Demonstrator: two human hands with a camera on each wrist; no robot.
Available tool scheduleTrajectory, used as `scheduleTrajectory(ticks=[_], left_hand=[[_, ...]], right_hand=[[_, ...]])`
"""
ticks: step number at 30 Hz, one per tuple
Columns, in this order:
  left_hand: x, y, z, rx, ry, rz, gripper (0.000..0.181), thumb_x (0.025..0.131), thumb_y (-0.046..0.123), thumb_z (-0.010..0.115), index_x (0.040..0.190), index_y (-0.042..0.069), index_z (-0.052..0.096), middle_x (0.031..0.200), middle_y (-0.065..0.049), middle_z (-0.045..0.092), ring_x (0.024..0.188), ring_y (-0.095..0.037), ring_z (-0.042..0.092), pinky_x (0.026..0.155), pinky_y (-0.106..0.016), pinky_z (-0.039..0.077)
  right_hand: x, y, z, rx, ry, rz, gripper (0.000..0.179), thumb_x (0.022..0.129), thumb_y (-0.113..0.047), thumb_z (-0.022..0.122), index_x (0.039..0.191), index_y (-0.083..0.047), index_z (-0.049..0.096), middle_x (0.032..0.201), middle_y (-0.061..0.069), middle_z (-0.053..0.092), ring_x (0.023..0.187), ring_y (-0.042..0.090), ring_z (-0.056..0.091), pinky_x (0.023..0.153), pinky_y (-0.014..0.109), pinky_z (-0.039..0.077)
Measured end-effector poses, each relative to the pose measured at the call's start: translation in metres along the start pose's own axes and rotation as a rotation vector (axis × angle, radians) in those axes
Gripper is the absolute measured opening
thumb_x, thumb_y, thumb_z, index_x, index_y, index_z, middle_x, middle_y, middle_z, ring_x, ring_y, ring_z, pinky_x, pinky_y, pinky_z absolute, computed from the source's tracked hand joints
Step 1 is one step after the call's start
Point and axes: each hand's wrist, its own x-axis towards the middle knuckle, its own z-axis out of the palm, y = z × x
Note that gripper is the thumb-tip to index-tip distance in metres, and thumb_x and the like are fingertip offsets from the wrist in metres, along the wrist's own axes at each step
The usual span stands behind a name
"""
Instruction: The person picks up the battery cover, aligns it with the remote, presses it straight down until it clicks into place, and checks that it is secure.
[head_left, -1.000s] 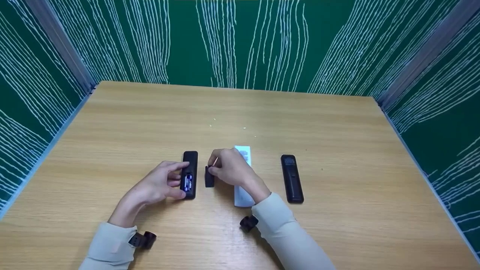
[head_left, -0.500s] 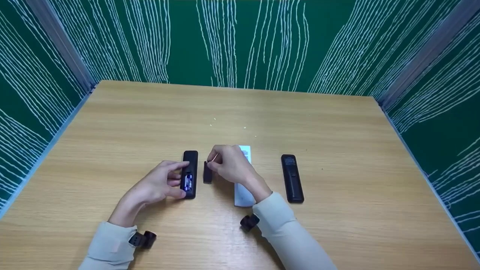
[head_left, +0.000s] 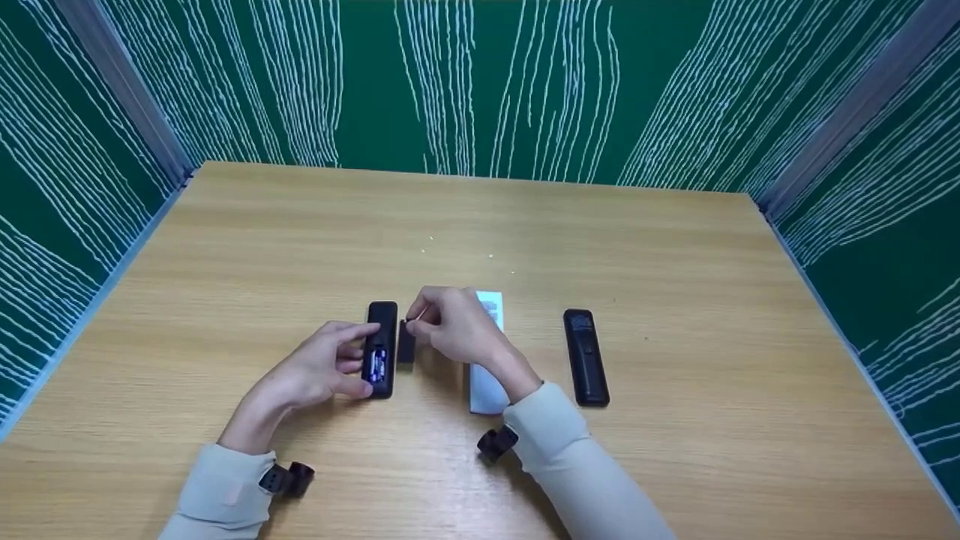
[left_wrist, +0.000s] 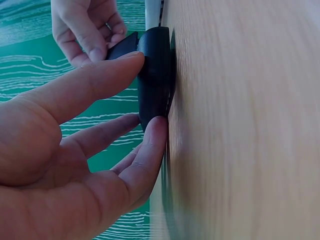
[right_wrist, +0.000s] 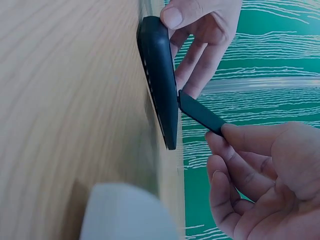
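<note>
A black remote control [head_left: 383,313] lies back up on the table, its battery compartment uncovered and batteries [head_left: 377,365] showing inside. My left hand [head_left: 313,367] grips it by thumb and fingertips from the left, steadying it against the tabletop. Between thumb and forefinger of my right hand [head_left: 459,326] is the black battery cover [head_left: 406,346], just right of that remote. In the right wrist view the cover [right_wrist: 201,114] slants above the remote's back [right_wrist: 161,75], its far end close to it; whether they touch I cannot tell.
A white remote control [head_left: 489,394] lies partly beneath my right hand and wrist. Farther right rests another black remote control [head_left: 586,360]. Several tiny pale specks dot the wooden table [head_left: 337,225]. Green, white-streaked panels [head_left: 375,90] stand behind and at both sides.
My right hand has moved left with the battery cover, and slightly away from me, bringing it closer to the held remote. My left hand and that remote have stayed in place.
</note>
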Motion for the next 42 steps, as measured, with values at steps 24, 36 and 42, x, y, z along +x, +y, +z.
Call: scheduleTrajectory(ticks=[24,36,42], left_hand=[[-0.001,-0.001,-0.001,0.031,-0.016,0.037,0.096,0.077,-0.018,0.079,0.161,-0.008,0.034,0.155,-0.029,0.032,0.141,-0.050,0.048,0.118,-0.049,0.044],[0.000,0.000,-0.001,-0.043,-0.060,0.061,0.096,0.078,-0.026,0.073,0.162,-0.006,0.033,0.152,-0.031,0.026,0.141,-0.052,0.048,0.115,-0.046,0.047],[0.000,0.000,-0.001,-0.021,-0.045,0.052,0.097,0.077,-0.025,0.074,0.163,-0.005,0.033,0.155,-0.029,0.027,0.141,-0.050,0.048,0.118,-0.048,0.044]], right_hand=[[0.009,-0.020,0.020,0.072,-0.023,0.054,0.004,0.097,-0.011,0.078,0.101,-0.010,0.076,0.081,-0.002,0.071,0.070,0.010,0.061,0.059,0.023,0.045],[0.011,-0.018,0.026,0.050,-0.031,0.033,0.005,0.097,-0.010,0.077,0.101,-0.008,0.077,0.084,-0.001,0.076,0.073,0.008,0.066,0.064,0.022,0.050],[0.010,-0.018,0.028,0.047,-0.037,0.042,0.005,0.097,-0.011,0.077,0.101,-0.008,0.077,0.082,-0.002,0.074,0.073,0.009,0.065,0.063,0.022,0.049]])
